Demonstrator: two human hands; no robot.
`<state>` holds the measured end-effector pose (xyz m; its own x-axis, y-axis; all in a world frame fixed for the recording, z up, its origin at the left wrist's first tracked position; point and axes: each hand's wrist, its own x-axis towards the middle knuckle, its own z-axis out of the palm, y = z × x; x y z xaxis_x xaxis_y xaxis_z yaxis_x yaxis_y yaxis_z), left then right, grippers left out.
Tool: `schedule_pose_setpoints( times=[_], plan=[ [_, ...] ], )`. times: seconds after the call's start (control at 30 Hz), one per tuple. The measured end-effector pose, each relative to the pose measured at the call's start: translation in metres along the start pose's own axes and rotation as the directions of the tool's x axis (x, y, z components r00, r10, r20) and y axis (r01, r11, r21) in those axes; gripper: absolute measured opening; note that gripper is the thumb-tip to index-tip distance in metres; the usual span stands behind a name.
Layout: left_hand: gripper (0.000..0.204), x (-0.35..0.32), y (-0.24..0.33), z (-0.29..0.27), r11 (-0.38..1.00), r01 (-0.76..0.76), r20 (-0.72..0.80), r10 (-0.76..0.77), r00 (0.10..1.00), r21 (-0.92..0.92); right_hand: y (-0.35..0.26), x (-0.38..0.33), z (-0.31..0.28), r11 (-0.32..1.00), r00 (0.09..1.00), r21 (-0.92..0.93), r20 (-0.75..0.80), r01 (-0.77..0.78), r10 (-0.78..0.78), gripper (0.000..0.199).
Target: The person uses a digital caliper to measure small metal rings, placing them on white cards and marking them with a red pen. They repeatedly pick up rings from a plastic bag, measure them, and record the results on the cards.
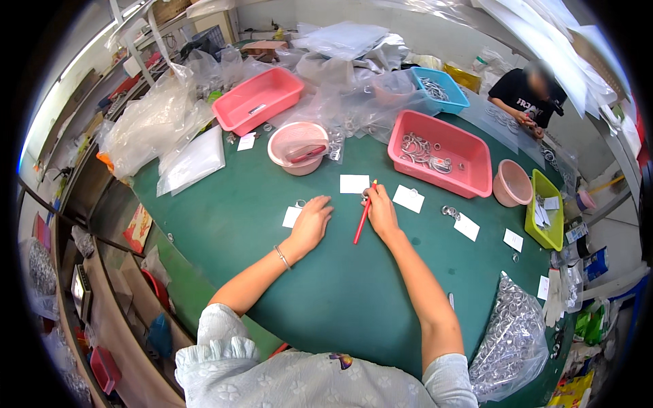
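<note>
My right hand is closed around a red pencil, which slants between the fingers with its yellowish end pointing away from me. By those fingertips is a small metal ring, partly hidden, just below a white card. My left hand lies on the green table with fingers stretched out and nothing visible in them. It partly covers another white card, with a metal ring beside it. More white cards lie to the right, one with several rings at its corner.
Pink trays, a round pink basket, a pink cup and a green basket stand across the table. A clear bag of rings sits near right. Plastic sheets lie far left. A co-worker works at far right.
</note>
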<state>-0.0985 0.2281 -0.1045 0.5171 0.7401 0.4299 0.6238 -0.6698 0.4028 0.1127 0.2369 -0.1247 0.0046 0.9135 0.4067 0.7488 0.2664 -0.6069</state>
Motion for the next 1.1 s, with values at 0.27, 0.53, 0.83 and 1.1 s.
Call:
schedule_pose_setpoints(
  times=[0.27,0.53,0.83,1.1],
  plan=[
    [0.023,-0.037,-0.024,-0.009,0.997,0.052,0.024,-0.053,0.998,0.049,-0.005,0.016,0.023,0.999,0.999,0.012,-0.019,-0.046,0.046,0.022],
    [0.025,-0.048,-0.033,-0.018,0.997,0.051,-0.028,-0.049,0.998,0.061,-0.03,0.017,0.025,0.997,0.99,-0.028,-0.121,0.066,-0.069,0.018],
    [0.025,-0.071,-0.016,-0.035,0.985,0.136,-0.031,-0.134,0.991,0.104,-0.088,0.011,0.063,0.881,0.896,0.317,0.161,0.351,-0.414,0.019],
    [0.025,-0.065,-0.04,-0.049,0.993,0.111,-0.033,-0.112,0.993,-0.029,-0.093,0.006,0.092,0.885,0.907,0.375,0.203,0.276,-0.369,0.023]
  ],
)
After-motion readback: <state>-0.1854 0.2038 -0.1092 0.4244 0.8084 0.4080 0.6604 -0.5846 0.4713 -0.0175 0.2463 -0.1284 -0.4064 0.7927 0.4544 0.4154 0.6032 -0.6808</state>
